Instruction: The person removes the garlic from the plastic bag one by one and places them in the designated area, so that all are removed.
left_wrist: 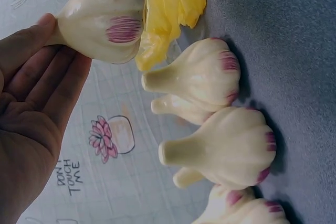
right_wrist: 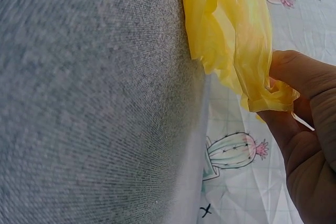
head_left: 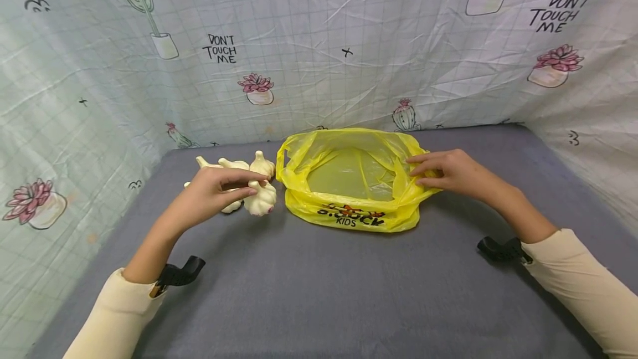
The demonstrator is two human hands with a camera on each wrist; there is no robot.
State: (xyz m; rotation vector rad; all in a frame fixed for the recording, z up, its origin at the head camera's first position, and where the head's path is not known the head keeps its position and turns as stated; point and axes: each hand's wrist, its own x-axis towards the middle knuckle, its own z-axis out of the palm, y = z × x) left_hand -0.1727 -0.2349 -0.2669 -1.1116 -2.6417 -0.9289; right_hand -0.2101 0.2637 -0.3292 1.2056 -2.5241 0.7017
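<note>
My left hand [head_left: 214,193] pinches a garlic bulb [head_left: 260,199] by its stem, held up left of the yellow plastic bag [head_left: 351,212]. In the left wrist view that bulb [left_wrist: 102,19] is cream with purple streaks at its base, thumb on one side of the stem and fingers on the other. Several more garlic bulbs [left_wrist: 226,148] stand on the table behind and below it. The bag lies with its mouth spread wide toward me. At its right side my right hand [head_left: 448,169] grips the edge, and in the right wrist view the yellow film [right_wrist: 257,72] bunches between thumb and fingers.
A grey cloth covers the table [head_left: 339,292]. Behind and at both sides hangs a pale curtain [head_left: 319,71] printed with cacti and lettering. Black wrist mounts [head_left: 181,271] stick out below both hands.
</note>
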